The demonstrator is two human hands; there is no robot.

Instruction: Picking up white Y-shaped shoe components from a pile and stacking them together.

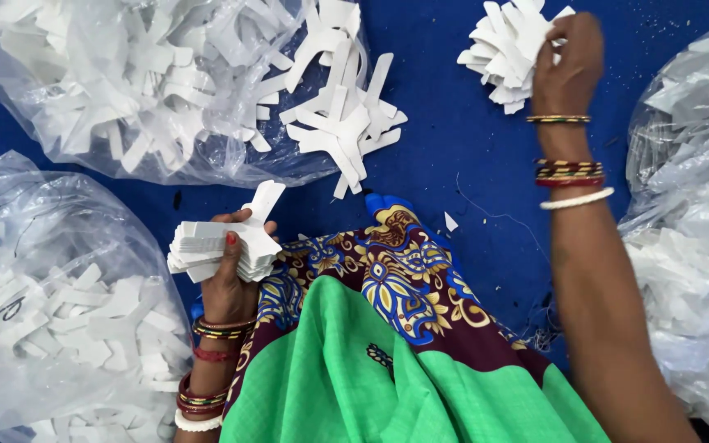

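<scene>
Hands first, head view only. Left hand point(227, 283) low centre-left, fingers curled shut round a neat stack of white cut-outs point(219, 246); stack sits across the fingers w/ thumb pressed on top, red nail showing. One cut-out point(264, 201) sticks up from the stack's top right, tilted. Bangles point(211, 361) on the left wrist.

Right hand point(568, 66) reaches up to top right, fingers closed on a fanned bunch of white pieces point(506, 49); bunch lies to the left of the palm, edges splayed out past the fingertips. Bangles on that wrist too.

Between the hands: loose pile of white cross-shaped pieces point(346, 123) on the blue surface point(469, 164), spilling from the mouth of a clear plastic bag point(125, 82) at top left, full of same. Second clear bag point(51, 328) at lower left, just beside left hand, also holding white pieces. Third bag point(691, 205) along right edge, near right forearm. Green and patterned cloth point(371, 344) at bottom centre, btwn the arms. Small white scrap point(450, 222) on the blue, apart from both hands.
</scene>
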